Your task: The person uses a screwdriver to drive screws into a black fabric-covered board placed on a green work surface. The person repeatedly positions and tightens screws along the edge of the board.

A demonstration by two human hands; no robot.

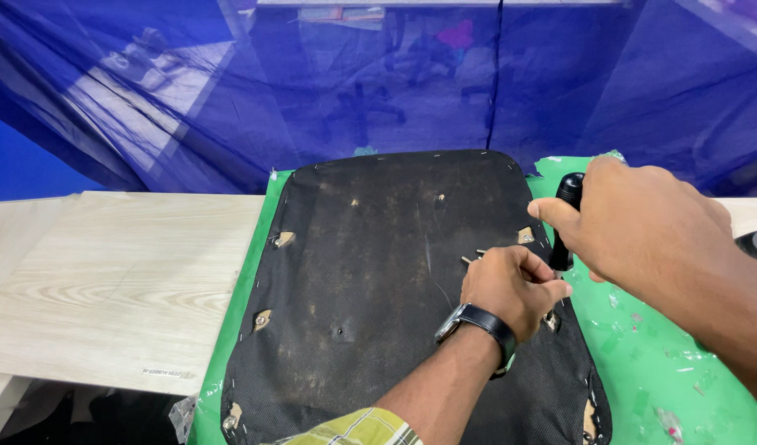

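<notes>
Both hands at the right edge of a black fabric-covered seat panel [378, 288], w/ a black-handled screwdriver [566, 218].

Right hand [642, 218] is wrapped tight around the screwdriver's black handle, thumb on top, tool roughly upright & tip pointing down, hidden behind the left hand. Left hand [514, 288], w/ a black wristwatch [477, 323], sits just below/left of the tool, fingers curled & pinched together at the panel edge; can't tell what, if anything, they grip. A few small metal screws [471, 257] lie just above the left knuckles. Panel lies flat on a green plastic sheet [675, 363] under both hands; light wood desk [123, 280] is well off to the left of the left hand. Blue translucent netting [230, 91] hangs beyond the hands.
</notes>
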